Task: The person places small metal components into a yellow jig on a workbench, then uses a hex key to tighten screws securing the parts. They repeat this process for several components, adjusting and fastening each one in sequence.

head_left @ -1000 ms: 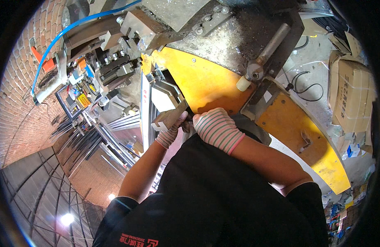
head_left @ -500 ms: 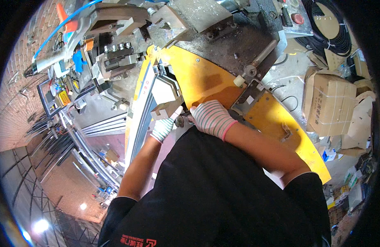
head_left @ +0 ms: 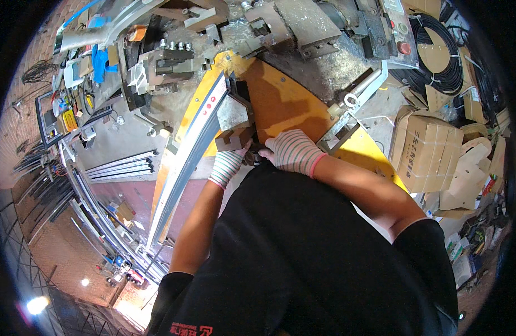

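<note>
My left hand (head_left: 228, 166), in a white glove with green stripes, is at the near end of a brownish notched metal block (head_left: 234, 139). Its bare thumb lies along the block's right side; its other fingers are mostly hidden under it. My right hand (head_left: 295, 151), in a matching glove, is closed just to the right, with bare fingertips at a small dark part (head_left: 257, 156) close to my shirt. What it grips is largely hidden. Beyond the block stands a grey angular metal piece (head_left: 233, 113). Left of both lies a long grey-white profile bar (head_left: 193, 145) on the yellow plate (head_left: 280, 95).
A metal lever clamp (head_left: 347, 109) sits on the plate's right side. Machine blocks (head_left: 177, 63) stand at the back left. A control box with a red button (head_left: 404, 48) is at the back right, near a black cable coil (head_left: 437, 50) and cardboard boxes (head_left: 428, 148).
The view has shifted, showing more of the profile bar at left. My left thumb, earlier stretched upward, now lies lower against the block. My right hand stays curled near the same place.
</note>
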The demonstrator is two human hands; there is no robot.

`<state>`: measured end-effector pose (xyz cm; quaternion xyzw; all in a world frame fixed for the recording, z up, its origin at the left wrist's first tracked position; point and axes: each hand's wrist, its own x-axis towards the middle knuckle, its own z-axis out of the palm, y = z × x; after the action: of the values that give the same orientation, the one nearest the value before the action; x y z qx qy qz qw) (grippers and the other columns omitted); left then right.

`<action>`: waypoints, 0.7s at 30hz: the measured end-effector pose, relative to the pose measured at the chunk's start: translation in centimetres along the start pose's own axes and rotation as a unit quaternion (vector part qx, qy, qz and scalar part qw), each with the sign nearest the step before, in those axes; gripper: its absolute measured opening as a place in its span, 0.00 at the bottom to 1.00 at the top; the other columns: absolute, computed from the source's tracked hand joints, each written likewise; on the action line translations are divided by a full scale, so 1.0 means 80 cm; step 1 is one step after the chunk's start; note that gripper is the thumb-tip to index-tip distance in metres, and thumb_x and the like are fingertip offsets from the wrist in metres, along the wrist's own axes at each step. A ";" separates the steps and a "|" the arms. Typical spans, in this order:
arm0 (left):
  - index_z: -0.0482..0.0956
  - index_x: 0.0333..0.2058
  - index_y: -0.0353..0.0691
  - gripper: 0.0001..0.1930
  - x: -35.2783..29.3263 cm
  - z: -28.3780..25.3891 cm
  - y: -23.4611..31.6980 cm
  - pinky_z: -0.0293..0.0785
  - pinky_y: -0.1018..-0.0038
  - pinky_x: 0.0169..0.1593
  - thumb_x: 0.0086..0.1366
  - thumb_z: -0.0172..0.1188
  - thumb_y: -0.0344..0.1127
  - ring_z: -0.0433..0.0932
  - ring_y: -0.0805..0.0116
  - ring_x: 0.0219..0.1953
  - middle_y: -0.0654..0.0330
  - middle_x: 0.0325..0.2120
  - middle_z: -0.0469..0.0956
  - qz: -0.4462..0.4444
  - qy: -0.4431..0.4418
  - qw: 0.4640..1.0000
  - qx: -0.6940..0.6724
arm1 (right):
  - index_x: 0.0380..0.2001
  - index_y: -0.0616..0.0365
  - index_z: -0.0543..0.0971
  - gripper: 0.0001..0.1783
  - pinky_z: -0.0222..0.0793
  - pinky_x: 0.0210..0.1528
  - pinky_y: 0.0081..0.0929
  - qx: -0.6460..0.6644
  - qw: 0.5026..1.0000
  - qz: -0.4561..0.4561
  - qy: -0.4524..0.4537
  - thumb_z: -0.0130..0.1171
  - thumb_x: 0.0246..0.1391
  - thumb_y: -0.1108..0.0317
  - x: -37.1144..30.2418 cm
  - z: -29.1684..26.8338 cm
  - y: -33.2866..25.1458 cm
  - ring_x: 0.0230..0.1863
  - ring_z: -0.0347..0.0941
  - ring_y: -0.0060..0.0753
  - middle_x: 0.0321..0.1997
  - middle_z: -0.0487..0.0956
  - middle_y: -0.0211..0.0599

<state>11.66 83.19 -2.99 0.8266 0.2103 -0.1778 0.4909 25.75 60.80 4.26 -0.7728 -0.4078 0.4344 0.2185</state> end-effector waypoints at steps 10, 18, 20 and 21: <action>0.71 0.56 0.38 0.21 0.000 0.008 0.011 0.74 0.64 0.57 0.69 0.63 0.38 0.77 0.61 0.53 0.56 0.51 0.78 0.039 0.033 0.998 0.041 | 0.29 0.57 0.79 0.25 0.73 0.34 0.54 -0.052 0.996 -0.067 0.034 0.49 0.67 0.47 0.000 0.014 0.015 0.29 0.80 0.58 0.23 0.81 0.50; 0.72 0.57 0.33 0.22 0.001 0.002 0.036 0.79 0.69 0.54 0.65 0.65 0.26 0.79 0.67 0.51 0.55 0.51 0.80 -0.058 -0.011 0.982 -0.182 | 0.29 0.54 0.78 0.19 0.70 0.46 0.44 -0.122 0.943 -0.221 0.215 0.63 0.55 0.48 0.009 0.020 0.026 0.41 0.75 0.47 0.36 0.77 0.40; 0.76 0.54 0.32 0.20 0.002 0.007 0.039 0.80 0.71 0.49 0.65 0.68 0.29 0.81 0.69 0.47 0.57 0.46 0.83 -0.033 0.015 0.981 -0.193 | 0.30 0.54 0.78 0.20 0.69 0.47 0.43 -0.134 0.940 -0.215 0.229 0.63 0.54 0.46 0.010 0.021 0.026 0.42 0.74 0.46 0.37 0.77 0.39; 0.77 0.53 0.32 0.19 0.005 0.008 0.040 0.79 0.71 0.47 0.65 0.68 0.30 0.82 0.69 0.46 0.58 0.45 0.84 -0.013 0.027 0.980 -0.199 | 0.30 0.54 0.79 0.20 0.69 0.47 0.43 -0.140 0.942 -0.206 0.225 0.62 0.54 0.46 0.010 0.021 0.025 0.42 0.74 0.46 0.37 0.77 0.39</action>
<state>13.59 81.32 -1.13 0.7142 0.2651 -0.1162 0.6372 25.46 60.32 1.59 -0.7722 -0.5552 0.1328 0.2791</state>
